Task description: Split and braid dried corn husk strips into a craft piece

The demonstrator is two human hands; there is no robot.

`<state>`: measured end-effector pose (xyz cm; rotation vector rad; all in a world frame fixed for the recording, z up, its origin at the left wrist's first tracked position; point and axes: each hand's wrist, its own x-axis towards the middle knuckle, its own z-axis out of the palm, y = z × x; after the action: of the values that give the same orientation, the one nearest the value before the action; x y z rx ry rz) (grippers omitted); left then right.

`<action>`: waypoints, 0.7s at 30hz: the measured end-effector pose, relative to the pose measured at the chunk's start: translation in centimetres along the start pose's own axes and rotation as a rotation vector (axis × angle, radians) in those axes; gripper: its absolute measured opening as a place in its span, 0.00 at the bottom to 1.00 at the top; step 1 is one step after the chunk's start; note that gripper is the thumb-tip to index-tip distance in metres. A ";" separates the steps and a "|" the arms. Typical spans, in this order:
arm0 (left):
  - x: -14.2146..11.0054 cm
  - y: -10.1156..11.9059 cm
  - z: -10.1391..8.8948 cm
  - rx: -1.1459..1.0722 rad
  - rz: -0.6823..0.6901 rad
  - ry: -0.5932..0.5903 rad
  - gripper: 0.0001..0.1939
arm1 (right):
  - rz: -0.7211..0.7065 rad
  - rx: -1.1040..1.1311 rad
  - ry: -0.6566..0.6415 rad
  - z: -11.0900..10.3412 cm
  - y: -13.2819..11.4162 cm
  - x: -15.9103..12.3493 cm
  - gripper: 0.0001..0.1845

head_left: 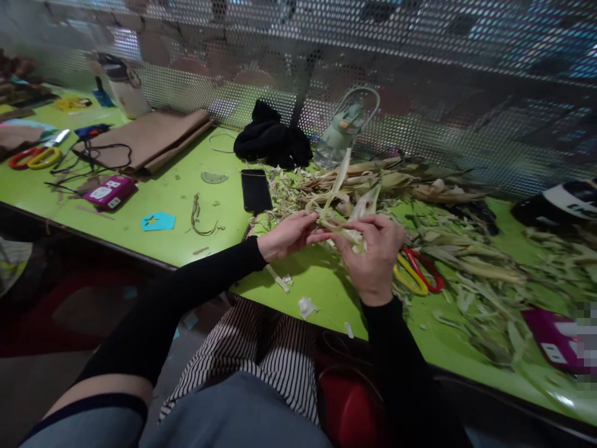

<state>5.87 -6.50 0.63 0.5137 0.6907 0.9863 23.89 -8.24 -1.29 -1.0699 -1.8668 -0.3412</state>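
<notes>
The long, bright green worktop [163,186] goes from side to side. A big, messy pile of dry, pale leaves [373,173] covers its right part and goes back toward the far edge. A flat, folded brown sheet [163,137] lies near the far edge, left of the middle. A bunched-up black cloth [273,140] sits by the far edge, and a pale green bottle with a loop handle [340,132] stands just right of it.

The left hand [290,238] and the right hand [373,258] are close together, between the pile and the near edge. The left hand pinches a thin, pale leaf strip [340,177], which pokes up over the worktop. The right hand's thumb and fingers are nearly closed on pale leaf too; I can't tell if it is the same strip.

Scissors with yellow and red handles [415,272] lie just right of the right hand. A flat black phone [256,190] lies beside the pile's left side. A small blue paper tag with a star hole [161,221] is near the near edge, toward the left.
</notes>
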 end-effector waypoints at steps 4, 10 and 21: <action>-0.1 0.1 -0.3 0.082 -0.043 -0.076 0.08 | 0.048 -0.043 -0.029 0.6 1.0 -0.5 0.12; -0.5 0.2 -0.6 0.248 -0.081 -0.243 0.04 | 0.156 -0.023 -0.026 0.2 1.1 -0.3 0.15; 0.4 -0.6 -1.0 0.212 0.118 -0.141 0.07 | -0.125 0.157 -0.259 -0.2 -1.8 0.4 0.12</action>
<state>5.65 -6.32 -0.58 0.8095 0.6474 0.9813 22.51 -9.22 -0.53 -0.9278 -2.1579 -0.1281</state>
